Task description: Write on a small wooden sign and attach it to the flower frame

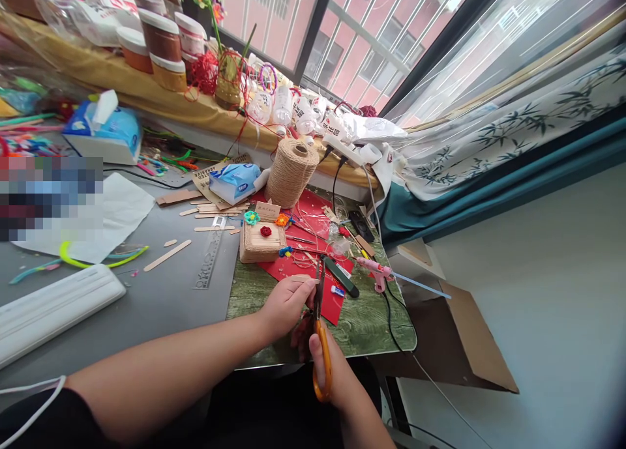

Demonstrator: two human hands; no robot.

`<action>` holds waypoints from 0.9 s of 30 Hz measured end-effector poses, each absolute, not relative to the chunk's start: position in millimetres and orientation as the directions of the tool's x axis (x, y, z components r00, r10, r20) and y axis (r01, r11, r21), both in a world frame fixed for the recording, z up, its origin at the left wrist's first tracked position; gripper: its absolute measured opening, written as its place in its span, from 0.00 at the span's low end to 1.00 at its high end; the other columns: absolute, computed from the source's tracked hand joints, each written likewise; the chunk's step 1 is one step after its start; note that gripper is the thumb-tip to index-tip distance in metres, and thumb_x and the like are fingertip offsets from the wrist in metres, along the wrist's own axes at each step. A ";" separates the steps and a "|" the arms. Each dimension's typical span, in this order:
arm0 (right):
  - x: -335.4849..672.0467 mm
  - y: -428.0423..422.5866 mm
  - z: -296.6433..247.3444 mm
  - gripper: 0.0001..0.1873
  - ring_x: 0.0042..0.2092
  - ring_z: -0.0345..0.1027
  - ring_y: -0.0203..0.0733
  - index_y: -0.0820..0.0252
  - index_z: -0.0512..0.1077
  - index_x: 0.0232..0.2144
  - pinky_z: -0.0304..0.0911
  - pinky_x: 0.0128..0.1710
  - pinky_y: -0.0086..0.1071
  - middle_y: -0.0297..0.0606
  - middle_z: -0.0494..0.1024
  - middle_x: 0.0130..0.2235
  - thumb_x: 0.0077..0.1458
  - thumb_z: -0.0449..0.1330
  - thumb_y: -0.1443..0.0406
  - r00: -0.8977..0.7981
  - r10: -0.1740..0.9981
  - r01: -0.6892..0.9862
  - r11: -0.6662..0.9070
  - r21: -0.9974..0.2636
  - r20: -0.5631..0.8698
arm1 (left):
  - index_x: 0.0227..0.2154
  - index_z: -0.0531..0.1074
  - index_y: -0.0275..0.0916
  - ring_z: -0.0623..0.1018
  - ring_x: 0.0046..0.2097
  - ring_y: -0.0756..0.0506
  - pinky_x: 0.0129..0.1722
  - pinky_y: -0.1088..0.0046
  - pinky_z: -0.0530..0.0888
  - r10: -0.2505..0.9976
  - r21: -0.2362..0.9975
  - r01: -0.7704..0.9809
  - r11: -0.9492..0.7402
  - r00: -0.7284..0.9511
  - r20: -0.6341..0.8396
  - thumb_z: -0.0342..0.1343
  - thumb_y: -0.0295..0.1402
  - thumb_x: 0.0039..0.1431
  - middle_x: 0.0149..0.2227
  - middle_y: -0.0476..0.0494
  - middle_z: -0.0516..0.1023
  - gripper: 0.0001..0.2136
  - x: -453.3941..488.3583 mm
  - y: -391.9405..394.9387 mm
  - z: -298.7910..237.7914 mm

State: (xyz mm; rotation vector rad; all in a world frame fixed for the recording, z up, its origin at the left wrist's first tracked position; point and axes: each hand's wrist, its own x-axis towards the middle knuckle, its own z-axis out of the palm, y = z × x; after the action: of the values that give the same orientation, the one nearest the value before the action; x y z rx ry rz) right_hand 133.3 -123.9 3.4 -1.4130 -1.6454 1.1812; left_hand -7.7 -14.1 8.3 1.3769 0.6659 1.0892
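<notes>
My right hand is closed round the orange handles of a pair of scissors, whose blades point away from me. My left hand is pinched on a thin, pale wooden craft stick, its end at the scissor blades. Both hands are over the table's front edge. Just beyond them stands a twine-wrapped box with a slatted stick lid, trimmed with small crocheted-looking flowers. A green utility knife lies right of the blades on red paper.
Behind the box stands a large twine spool. A pink glue gun with a trailing cord lies at the right edge. Loose craft sticks and a clear ruler lie left. Jars line the windowsill; a cardboard box stands right.
</notes>
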 end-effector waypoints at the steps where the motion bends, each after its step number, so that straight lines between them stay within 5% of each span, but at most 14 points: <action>1: 133.4 -124.2 3.8 0.25 0.33 0.66 0.45 0.54 0.69 0.47 0.67 0.34 0.39 0.43 0.74 0.39 0.72 0.44 0.45 -0.199 0.977 0.386 0.005 -0.923 -0.078 | 0.20 0.63 0.40 0.69 0.30 0.49 0.34 0.71 0.65 0.892 0.968 -0.212 -0.138 0.397 0.214 0.43 0.42 0.73 0.23 0.50 0.66 0.24 -7.5 -14.3 7.9; 18: 125.9 -121.4 -9.3 0.28 0.26 0.59 0.42 0.55 0.69 0.43 0.62 0.24 0.35 0.36 0.66 0.28 0.68 0.46 0.40 -0.026 0.997 0.349 -0.063 -0.935 -0.076 | 0.19 0.63 0.40 0.71 0.31 0.48 0.37 0.71 0.67 0.879 0.960 -0.245 -0.140 0.415 0.234 0.43 0.42 0.73 0.24 0.49 0.68 0.24 -6.5 -14.9 7.6; 27: 134.6 -120.0 -8.5 0.25 0.27 0.60 0.41 0.54 0.66 0.42 0.64 0.25 0.34 0.35 0.66 0.30 0.68 0.47 0.41 -0.133 0.983 0.274 -0.089 -0.958 -0.130 | 0.18 0.64 0.40 0.72 0.31 0.48 0.37 0.71 0.68 0.876 0.958 -0.257 -0.127 0.424 0.230 0.44 0.41 0.72 0.23 0.48 0.70 0.24 -7.6 -10.9 9.0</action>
State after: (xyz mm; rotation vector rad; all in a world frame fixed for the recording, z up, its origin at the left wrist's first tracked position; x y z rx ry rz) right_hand 134.6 -120.0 -8.5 -1.4195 -1.4702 1.2657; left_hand -7.6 -10.9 9.0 1.3579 0.6092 1.0814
